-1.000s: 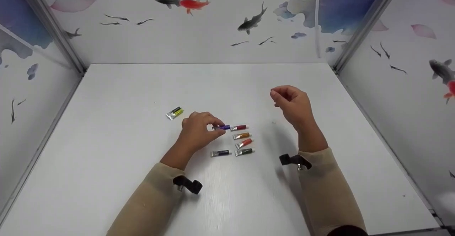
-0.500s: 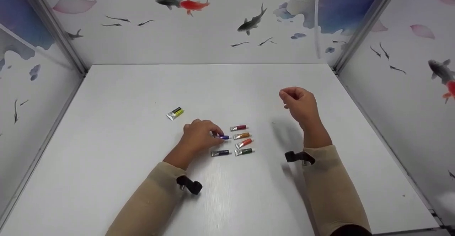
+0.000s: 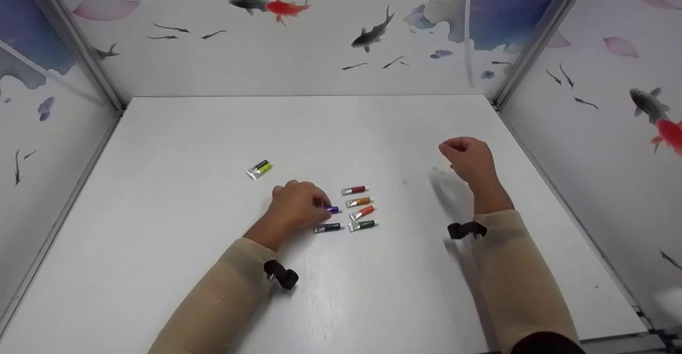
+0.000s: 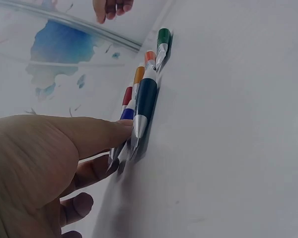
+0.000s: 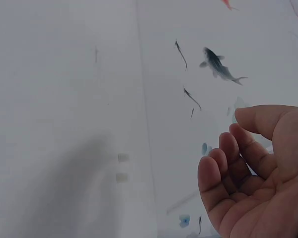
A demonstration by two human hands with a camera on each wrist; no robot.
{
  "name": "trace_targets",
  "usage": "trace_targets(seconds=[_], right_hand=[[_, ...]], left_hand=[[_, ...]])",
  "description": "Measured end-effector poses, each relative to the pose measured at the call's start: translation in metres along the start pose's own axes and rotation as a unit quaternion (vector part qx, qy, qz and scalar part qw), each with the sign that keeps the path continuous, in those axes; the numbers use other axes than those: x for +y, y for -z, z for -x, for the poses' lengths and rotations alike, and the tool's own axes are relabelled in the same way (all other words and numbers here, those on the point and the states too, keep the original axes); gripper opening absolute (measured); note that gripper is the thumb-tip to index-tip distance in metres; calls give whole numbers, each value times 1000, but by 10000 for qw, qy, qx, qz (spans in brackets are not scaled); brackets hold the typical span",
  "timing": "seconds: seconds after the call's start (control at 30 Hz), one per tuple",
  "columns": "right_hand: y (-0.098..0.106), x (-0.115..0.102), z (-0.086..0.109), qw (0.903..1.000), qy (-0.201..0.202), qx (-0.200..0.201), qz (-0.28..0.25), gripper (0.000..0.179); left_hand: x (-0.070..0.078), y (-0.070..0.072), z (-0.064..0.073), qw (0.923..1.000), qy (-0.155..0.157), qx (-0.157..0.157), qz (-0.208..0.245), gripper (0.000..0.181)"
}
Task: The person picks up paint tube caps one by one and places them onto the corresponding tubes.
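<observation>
My left hand (image 3: 295, 207) pinches a small purple paint tube (image 3: 333, 210) between thumb and fingers, low over the white table. Just in front of it lies a dark blue paint tube (image 3: 327, 228), which shows large in the left wrist view. To the right, a column of paint tubes runs from red (image 3: 354, 190) through ochre (image 3: 359, 202) and orange (image 3: 363, 213) to a green tube (image 3: 363, 225). My right hand (image 3: 471, 159) hovers over the table's right side. Its fingers (image 5: 228, 148) are loosely bent, with nothing between them in the right wrist view.
A black tube (image 3: 261, 164) and a yellow tube (image 3: 265, 168) lie side by side farther back on the left. Two small pale squares (image 5: 122, 157) sit on the table near the right hand. Printed walls (image 3: 298, 66) enclose the table's back and sides.
My left hand has brought the purple tube nearer to me, from beside the red tube to just behind the dark blue one. The right hand has drifted right.
</observation>
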State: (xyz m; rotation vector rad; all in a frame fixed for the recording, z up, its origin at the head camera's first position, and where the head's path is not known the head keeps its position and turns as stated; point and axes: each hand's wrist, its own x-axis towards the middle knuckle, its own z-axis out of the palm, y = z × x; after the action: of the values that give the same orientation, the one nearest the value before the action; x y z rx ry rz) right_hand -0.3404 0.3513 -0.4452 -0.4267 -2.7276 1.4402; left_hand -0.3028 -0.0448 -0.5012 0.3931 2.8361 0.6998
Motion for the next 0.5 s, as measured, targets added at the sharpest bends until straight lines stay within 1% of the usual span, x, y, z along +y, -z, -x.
trace_targets(seconds=[0.17, 0.27, 0.4, 0.5], right_hand=[[6, 9, -5, 9992, -6, -101, 392, 53], [9, 13, -9, 9978, 38, -186, 637, 53], [12, 18, -13, 9957, 53, -274, 883, 52], [13, 20, -15, 9941, 69, -347, 1024, 52]], left_hand=[[-2, 3, 0, 9999, -37, -110, 98, 19], [-6, 8, -1, 9996, 26, -133, 230, 22], [-16, 19, -4, 9991, 171, 141, 356, 26], [-28, 28, -6, 9977, 259, 508, 364, 27]])
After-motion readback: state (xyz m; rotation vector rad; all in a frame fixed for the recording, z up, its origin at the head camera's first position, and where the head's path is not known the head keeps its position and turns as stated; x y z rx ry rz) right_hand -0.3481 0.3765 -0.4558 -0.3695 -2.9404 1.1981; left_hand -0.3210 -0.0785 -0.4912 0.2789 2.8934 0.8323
